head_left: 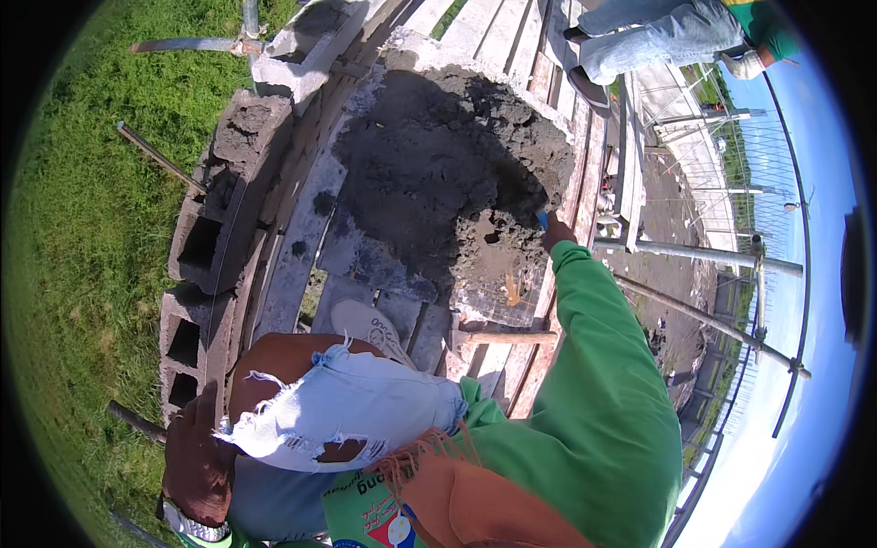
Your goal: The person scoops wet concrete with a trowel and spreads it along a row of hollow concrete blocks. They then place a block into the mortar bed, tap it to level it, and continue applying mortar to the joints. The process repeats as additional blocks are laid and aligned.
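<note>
A broad heap of wet grey mortar [411,164] lies on a mortar-smeared board ahead of me. At the heap's right edge, my right hand [557,232] is closed round a tool with a blue part [543,220]. The rest of that tool is hidden by the hand and the mortar, so its kind does not show. My left hand [196,461] is low on the left beside my bent knee, holding nothing I can see. Its fingers stretch toward the near hollow concrete block [187,352].
Another hollow block [224,196] continues the row on the left, with grass [100,247] beyond. A wooden handle [507,337] lies below the heap. Metal scaffold pipes [703,258] cross at the right. Another person in jeans [667,41] stands on the planks at the far right.
</note>
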Motion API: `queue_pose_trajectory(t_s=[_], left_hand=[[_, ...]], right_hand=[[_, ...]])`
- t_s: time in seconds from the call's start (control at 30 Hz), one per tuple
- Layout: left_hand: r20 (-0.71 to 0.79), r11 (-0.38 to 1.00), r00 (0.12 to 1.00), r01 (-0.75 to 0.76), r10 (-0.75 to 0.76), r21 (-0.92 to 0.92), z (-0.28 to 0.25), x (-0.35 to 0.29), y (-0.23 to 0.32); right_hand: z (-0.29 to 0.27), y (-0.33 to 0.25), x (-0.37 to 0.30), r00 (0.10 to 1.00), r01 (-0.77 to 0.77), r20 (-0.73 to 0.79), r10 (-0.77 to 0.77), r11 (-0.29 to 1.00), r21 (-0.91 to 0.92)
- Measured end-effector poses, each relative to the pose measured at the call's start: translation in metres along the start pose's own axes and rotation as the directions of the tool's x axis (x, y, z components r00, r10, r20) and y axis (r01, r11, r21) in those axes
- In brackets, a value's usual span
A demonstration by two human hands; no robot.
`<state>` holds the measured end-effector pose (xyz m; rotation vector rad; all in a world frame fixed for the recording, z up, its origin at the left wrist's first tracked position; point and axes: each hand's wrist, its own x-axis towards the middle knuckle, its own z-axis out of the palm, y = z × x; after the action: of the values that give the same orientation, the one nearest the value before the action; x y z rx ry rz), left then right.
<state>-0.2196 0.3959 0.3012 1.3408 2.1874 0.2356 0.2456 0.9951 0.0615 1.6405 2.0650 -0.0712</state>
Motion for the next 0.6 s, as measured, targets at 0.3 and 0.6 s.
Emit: queue_pose_trajectory(t_s=[0.3,0.6], left_hand=[[0.107,0.992,0.994,0.033,-0.020,-0.122,0.000,0.019,-0.005],[0.023,0.986,1.000,0.017,-0.014,-0.168,-0.003,0.004,-0.007]], right_hand=[[0.114,-0.082,-0.148,0.950,-0.297,0.008,0.312,0.896,0.331],[0.136,0.045,-0.247,0.798,-0.581,0.565,0.209,0.020,0.814]])
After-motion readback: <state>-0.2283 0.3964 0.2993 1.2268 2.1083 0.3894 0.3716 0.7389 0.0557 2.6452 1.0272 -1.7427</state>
